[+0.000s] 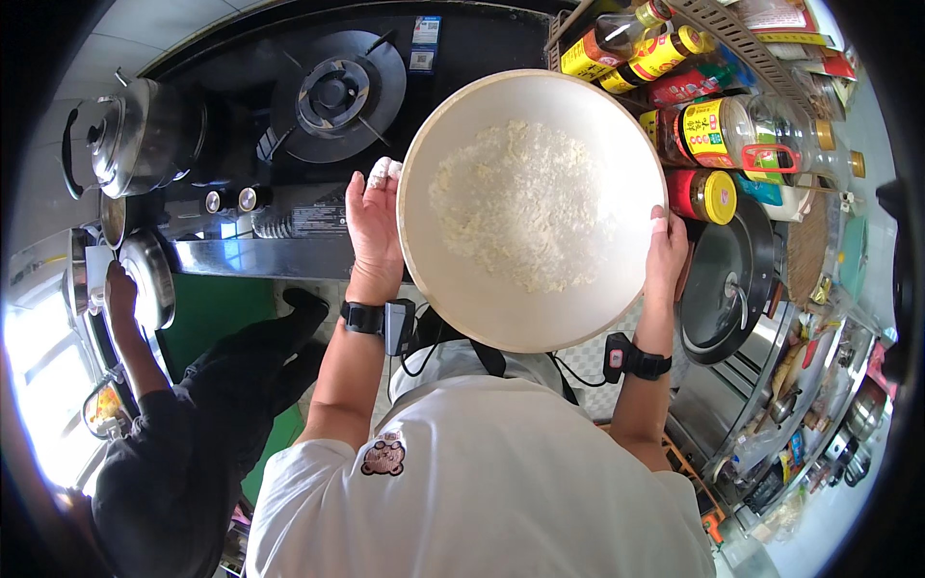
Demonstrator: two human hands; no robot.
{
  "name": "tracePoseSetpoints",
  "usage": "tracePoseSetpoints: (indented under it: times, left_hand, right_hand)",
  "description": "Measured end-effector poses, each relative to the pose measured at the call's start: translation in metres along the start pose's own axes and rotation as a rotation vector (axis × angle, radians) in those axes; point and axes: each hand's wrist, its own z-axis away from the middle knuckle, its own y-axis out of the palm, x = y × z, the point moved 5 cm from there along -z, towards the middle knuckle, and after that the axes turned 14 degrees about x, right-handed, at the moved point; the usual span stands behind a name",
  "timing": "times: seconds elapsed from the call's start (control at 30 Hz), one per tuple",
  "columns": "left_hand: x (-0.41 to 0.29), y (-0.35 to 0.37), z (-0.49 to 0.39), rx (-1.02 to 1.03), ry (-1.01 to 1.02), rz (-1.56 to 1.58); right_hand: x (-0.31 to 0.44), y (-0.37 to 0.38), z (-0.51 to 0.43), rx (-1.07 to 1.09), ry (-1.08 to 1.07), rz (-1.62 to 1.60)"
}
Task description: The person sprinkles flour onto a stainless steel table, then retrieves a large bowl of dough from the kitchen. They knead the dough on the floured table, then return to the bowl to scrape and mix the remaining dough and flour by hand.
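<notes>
A large, pale round bowl (462,303) with a tan rim is in front of my torso, holding a loose, crumbly floury mixture (527,209). My right hand (666,249) grips the bowl's right side, its thumb at the rim. At the opposite side, my left hand (376,217) has its palm turned up and thumb apart, with white flour on the fingertips. Its inner edge lies against or just behind the bowl; that contact is partly hidden. Both wrists wear black straps with small devices.
Behind the bowl are a black gas hob (332,94) and a steel kettle (134,141). Sauce bottles and jars (712,134) crowd the right, above a dark pan (726,282). Another person (181,441) in dark clothes stands at left, one hand near a steel lid (148,282).
</notes>
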Motion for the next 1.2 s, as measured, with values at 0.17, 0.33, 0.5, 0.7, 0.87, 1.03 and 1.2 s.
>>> tracePoseSetpoints:
  times: [0.17, 0.33, 0.5, 0.7, 0.87, 1.03, 1.2]
  left_hand:
    - [-0.003, 0.009, 0.014, 0.061, -0.011, 0.022]
    - [-0.026, 0.018, 0.049, 0.064, 0.124, -0.049]
    - [-0.043, 0.018, 0.117, 0.012, 0.345, 0.048]
    - [-0.040, 0.013, 0.251, -0.034, 0.694, 0.054]
    - [0.004, -0.002, 0.398, -0.128, 1.048, 0.070]
    - [0.071, -0.025, 0.545, -0.292, 1.436, 0.078]
    - [0.136, -0.042, 0.681, -0.439, 1.786, 0.154]
  right_hand:
    - [0.012, -0.005, 0.008, -0.017, 0.024, 0.135]
    - [0.030, 0.007, 0.009, 0.169, -0.107, -0.140]
    - [0.045, 0.034, 0.004, 0.279, -0.168, -0.126]
    - [0.081, 0.083, 0.028, 0.618, -0.386, -0.137]
    - [0.117, 0.141, 0.094, 0.932, -0.571, -0.037]
    - [0.143, 0.211, 0.221, 1.286, -0.715, 0.077]
    - [0.146, 0.284, 0.386, 1.562, -0.909, 0.271]
